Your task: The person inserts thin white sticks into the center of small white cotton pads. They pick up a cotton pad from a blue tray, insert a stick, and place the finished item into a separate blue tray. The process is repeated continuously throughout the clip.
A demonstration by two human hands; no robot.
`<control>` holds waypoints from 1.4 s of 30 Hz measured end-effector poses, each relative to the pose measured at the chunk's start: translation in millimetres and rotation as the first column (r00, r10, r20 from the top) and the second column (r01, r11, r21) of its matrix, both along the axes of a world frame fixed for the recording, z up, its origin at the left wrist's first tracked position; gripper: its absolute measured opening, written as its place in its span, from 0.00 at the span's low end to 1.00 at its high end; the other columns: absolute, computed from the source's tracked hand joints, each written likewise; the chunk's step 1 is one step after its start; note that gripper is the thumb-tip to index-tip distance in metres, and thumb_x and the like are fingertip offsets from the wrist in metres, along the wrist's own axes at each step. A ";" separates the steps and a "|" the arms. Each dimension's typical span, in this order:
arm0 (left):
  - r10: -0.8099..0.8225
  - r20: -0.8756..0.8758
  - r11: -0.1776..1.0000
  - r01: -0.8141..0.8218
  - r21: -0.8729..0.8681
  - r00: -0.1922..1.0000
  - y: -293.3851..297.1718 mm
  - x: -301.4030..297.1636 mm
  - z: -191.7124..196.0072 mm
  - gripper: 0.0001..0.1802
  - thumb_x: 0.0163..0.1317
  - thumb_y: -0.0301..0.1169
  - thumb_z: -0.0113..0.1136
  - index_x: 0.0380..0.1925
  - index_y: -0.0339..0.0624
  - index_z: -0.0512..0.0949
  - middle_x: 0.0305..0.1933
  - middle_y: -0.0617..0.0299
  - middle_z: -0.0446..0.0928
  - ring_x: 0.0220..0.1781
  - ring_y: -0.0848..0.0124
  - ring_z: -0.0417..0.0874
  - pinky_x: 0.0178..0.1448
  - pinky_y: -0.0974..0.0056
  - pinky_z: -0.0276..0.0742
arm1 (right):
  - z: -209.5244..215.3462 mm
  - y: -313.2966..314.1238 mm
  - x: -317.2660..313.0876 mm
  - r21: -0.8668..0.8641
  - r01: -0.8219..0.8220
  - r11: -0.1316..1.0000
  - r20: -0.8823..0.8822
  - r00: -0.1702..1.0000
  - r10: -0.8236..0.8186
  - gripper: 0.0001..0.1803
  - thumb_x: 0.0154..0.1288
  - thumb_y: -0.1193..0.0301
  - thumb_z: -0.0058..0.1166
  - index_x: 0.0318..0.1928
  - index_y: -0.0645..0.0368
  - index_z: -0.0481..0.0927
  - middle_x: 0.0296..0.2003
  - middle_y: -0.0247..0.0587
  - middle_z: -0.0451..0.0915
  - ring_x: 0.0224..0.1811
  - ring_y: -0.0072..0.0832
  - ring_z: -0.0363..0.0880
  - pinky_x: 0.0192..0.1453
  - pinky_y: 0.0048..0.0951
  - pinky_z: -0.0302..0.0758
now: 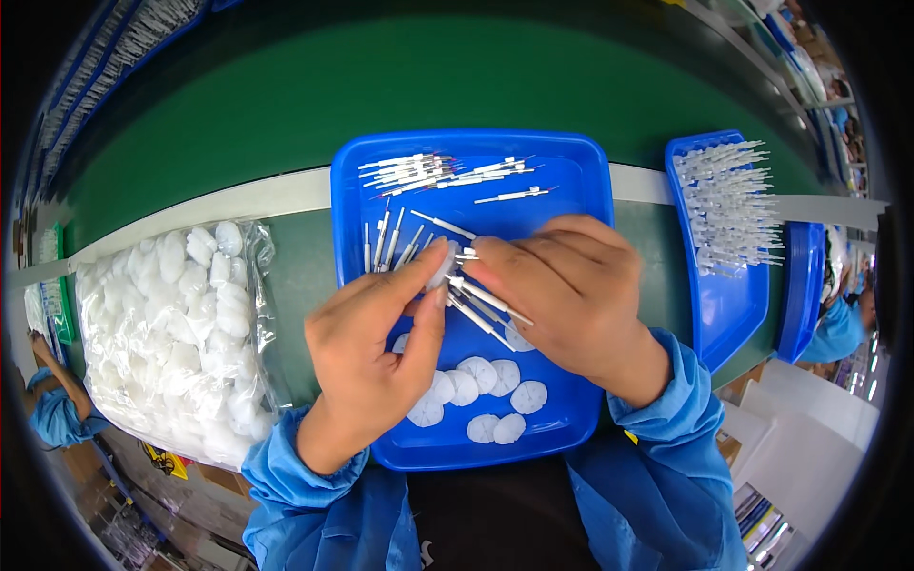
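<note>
Over the middle of a blue tray [352,152], my two hands meet fingertip to fingertip. My left hand [371,347] is closed, pinching a thin translucent white disc [441,270] between thumb and fingers. Slim white rods with grey metal sections [487,311] stick out under my right hand [576,300], whose fingers are closed around them by the disc. The right fingertips partly hide where rod and disc come together. More white discs [478,374] lie in the tray's near half. Other rods [407,171] are grouped at its far side, and several stand at a slant [383,238] beside my left fingers.
Left of the tray lies a clear plastic bag [181,324] full of white discs. To the right, a blue bin [733,319] holds many white rods [728,205] in upright rows. A pale strip [276,193] crosses the green table [457,76]. Blue-sleeved people [833,333] are at the edges.
</note>
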State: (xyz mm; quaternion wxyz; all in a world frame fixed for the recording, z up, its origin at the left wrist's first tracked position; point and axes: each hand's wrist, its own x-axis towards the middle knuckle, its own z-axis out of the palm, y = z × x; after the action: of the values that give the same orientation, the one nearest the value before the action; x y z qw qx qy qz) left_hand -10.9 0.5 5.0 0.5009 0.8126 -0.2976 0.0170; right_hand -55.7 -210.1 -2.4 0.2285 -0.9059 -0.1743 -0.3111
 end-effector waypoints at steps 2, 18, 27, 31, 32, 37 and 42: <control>-0.005 -0.005 1.000 0.005 0.016 1.000 1.1 -2.1 0.4 0.20 0.62 0.19 0.74 0.56 0.36 0.90 0.38 0.51 0.91 0.31 0.64 0.90 0.38 0.65 0.84 | -2.0 -0.9 0.9 -0.006 -0.037 0.999 0.024 0.999 0.037 0.13 0.58 0.70 0.75 0.43 0.60 0.90 0.29 0.33 0.88 0.28 0.28 0.88 0.35 0.29 0.81; -0.078 0.087 0.987 0.089 -0.134 0.993 4.4 14.9 0.6 0.30 0.49 0.21 0.84 0.55 0.41 0.87 0.54 0.56 0.86 0.54 0.59 0.86 0.56 0.59 0.83 | 17.8 -8.8 1.8 0.745 -0.031 0.667 -0.356 0.827 0.436 0.23 0.63 0.83 0.74 0.59 0.63 0.87 0.37 0.37 0.89 0.41 0.22 0.88 0.51 0.28 0.83; -0.094 0.135 0.985 0.112 -0.129 0.986 -0.1 14.9 5.0 0.30 0.47 0.20 0.83 0.55 0.42 0.89 0.54 0.57 0.87 0.52 0.57 0.86 0.55 0.57 0.81 | 9.9 -10.3 -5.1 0.820 0.015 0.573 -0.360 0.791 0.495 0.19 0.67 0.84 0.71 0.58 0.65 0.87 0.41 0.39 0.91 0.45 0.23 0.91 0.53 0.27 0.86; -0.117 0.216 0.987 0.137 -0.081 0.969 0.5 15.9 4.5 0.27 0.51 0.21 0.81 0.54 0.40 0.88 0.54 0.54 0.87 0.53 0.55 0.86 0.57 0.56 0.81 | 11.2 -8.9 -5.4 0.846 0.001 0.534 -0.336 0.777 0.532 0.19 0.68 0.85 0.70 0.58 0.66 0.86 0.45 0.40 0.91 0.47 0.24 0.91 0.55 0.28 0.86; -0.125 0.259 0.988 0.145 -0.059 0.958 1.3 15.6 2.4 0.25 0.53 0.22 0.81 0.54 0.39 0.87 0.55 0.52 0.86 0.55 0.54 0.86 0.58 0.55 0.82 | 10.4 -8.8 -5.3 0.863 -0.003 0.506 -0.325 0.763 0.558 0.20 0.68 0.85 0.69 0.59 0.65 0.85 0.46 0.40 0.90 0.48 0.24 0.91 0.55 0.28 0.86; -0.126 0.294 0.984 0.158 -0.085 0.947 1.5 15.9 -2.7 0.25 0.52 0.19 0.79 0.53 0.38 0.87 0.54 0.52 0.87 0.54 0.53 0.87 0.59 0.54 0.82 | 7.7 -9.4 -6.4 0.947 0.064 0.313 -0.277 0.654 0.704 0.22 0.70 0.86 0.66 0.61 0.62 0.78 0.52 0.39 0.87 0.55 0.25 0.89 0.58 0.30 0.85; -0.132 0.262 0.982 0.163 -0.100 0.956 1.0 16.5 -0.7 0.24 0.53 0.18 0.78 0.53 0.38 0.87 0.54 0.51 0.87 0.54 0.52 0.87 0.59 0.54 0.82 | 1.3 -9.5 -7.0 0.963 0.088 0.253 -0.253 0.612 0.749 0.23 0.70 0.85 0.68 0.62 0.61 0.76 0.53 0.39 0.86 0.57 0.25 0.88 0.59 0.30 0.85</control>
State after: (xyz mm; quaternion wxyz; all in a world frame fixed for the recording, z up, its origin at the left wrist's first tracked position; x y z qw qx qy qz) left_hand 5.7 1.5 4.3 0.5064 0.7475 -0.4178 0.1014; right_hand -62.7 -219.6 -1.1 0.8084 -0.5789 -0.0759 0.0747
